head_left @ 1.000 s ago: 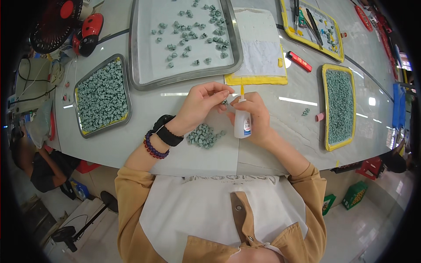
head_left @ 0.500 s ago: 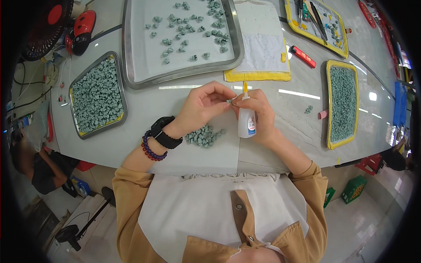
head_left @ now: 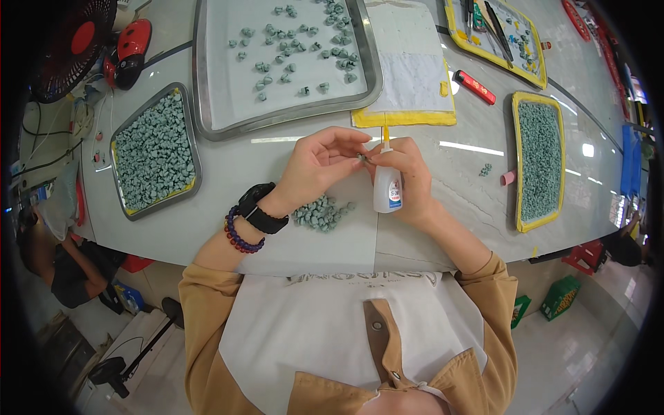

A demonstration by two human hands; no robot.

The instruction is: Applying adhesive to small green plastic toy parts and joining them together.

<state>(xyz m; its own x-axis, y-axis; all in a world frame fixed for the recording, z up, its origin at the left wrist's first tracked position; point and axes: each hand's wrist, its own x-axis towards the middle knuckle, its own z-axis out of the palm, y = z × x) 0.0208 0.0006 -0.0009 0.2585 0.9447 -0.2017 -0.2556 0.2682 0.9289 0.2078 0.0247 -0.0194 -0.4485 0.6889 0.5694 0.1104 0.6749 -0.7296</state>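
Observation:
My left hand point(head_left: 325, 160) has its thumb and forefinger closed on a small grey-green piece point(head_left: 361, 158), mostly hidden by the fingertips. Close against it, my right hand point(head_left: 409, 176) holds a white squeeze bottle point(head_left: 387, 190) of the glue-bottle kind, its yellow nozzle point(head_left: 386, 133) pointing away from me. The right thumb and forefinger also meet at the small piece. Below the left hand lies a loose heap of grey-green pieces point(head_left: 322, 214) on the table. A few tinier green pieces point(head_left: 485, 169) lie to the right.
A large metal tray point(head_left: 290, 115) with scattered pieces stands beyond my hands. Filled trays flank me, one at left point(head_left: 197, 169) and a yellow-rimmed one at right point(head_left: 517, 166). A yellow-edged board point(head_left: 408, 83), red box cutter point(head_left: 476, 87) and tool tray point(head_left: 484, 50) lie farther off.
My hands stay together at the small piece. The bottle in my right hand has shifted slightly away from me; the heap and the trays look the same.

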